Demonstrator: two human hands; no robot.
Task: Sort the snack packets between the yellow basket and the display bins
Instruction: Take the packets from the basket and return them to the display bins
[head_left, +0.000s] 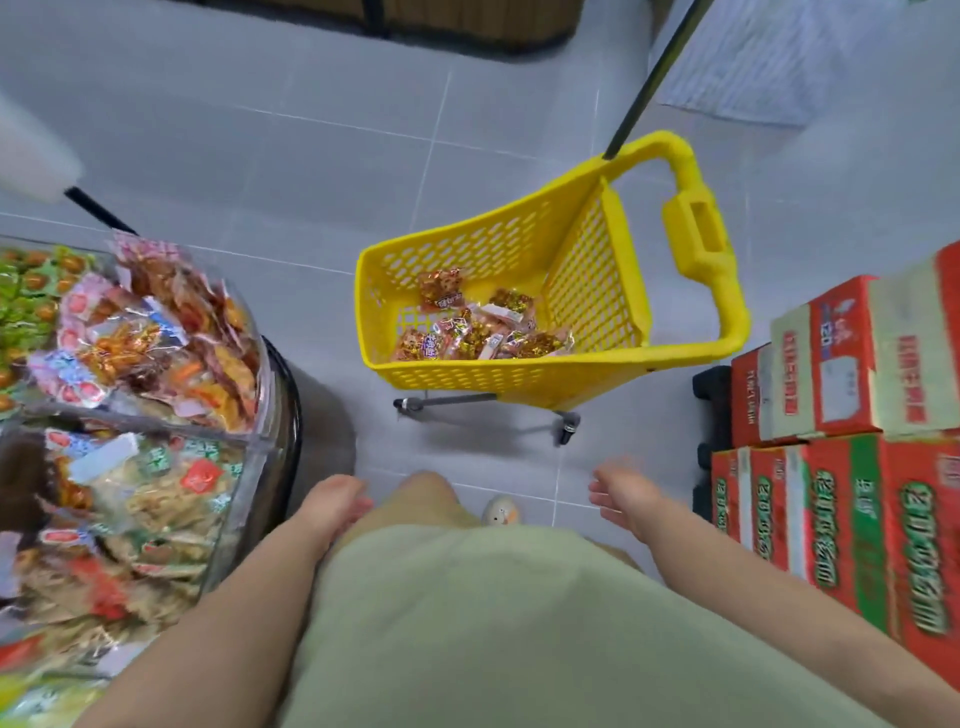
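Left hand (337, 506), right hand (623, 499) loose, packets (467, 335) in yellow basket (467, 248)

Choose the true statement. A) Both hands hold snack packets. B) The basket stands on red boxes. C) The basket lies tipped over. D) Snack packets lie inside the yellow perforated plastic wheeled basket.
D: shiny snack packets lie heaped on the bottom of the upright yellow perforated plastic wheeled basket.

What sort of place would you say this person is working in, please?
Most likely a small snack or grocery shop: clear display bins heaped with packets, a yellow wheeled basket, and stacked red cartons.
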